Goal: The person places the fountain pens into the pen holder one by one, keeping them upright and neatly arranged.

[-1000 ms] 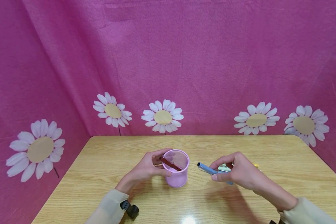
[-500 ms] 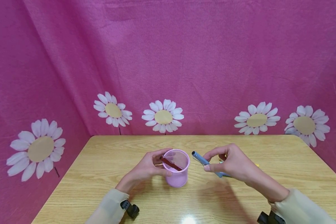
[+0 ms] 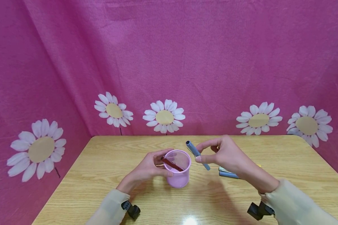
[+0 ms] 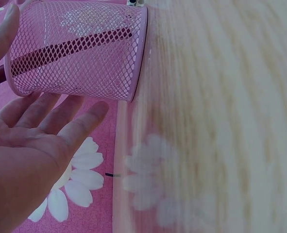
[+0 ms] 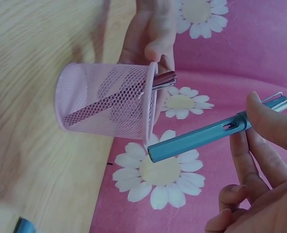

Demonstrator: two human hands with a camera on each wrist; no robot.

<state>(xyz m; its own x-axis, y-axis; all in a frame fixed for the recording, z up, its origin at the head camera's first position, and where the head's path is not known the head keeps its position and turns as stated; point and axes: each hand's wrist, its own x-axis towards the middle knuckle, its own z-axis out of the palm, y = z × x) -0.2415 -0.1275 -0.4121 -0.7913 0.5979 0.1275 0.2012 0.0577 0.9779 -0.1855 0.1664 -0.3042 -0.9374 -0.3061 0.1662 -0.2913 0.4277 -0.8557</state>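
A pink mesh pen cup (image 3: 178, 181) stands upright on the wooden table. My left hand (image 3: 146, 170) grips its side, with the thumb on the near wall and fingers round the back. Inside the cup leans a dark red pen (image 5: 102, 105), its clip end poking past the rim. Just right of the cup, my right hand (image 3: 228, 154) pinches a blue pen (image 3: 192, 148) between thumb and fingers. That pen is tilted in the air, clip end up; in the right wrist view its lower end (image 5: 155, 153) is close to the cup's rim.
Another blue pen (image 3: 228, 174) and a pale green pen (image 3: 223, 169) lie on the table (image 3: 101, 187) beneath the right forearm. A bit of yellow (image 3: 259, 165) shows behind that wrist. Pink cloth (image 3: 208, 62) with daisies hangs at the back and left.
My right hand has moved left and up with the blue pen, bringing it beside the cup and tilting it steeper. Pens behind it are uncovered. The left hand and cup stay put.
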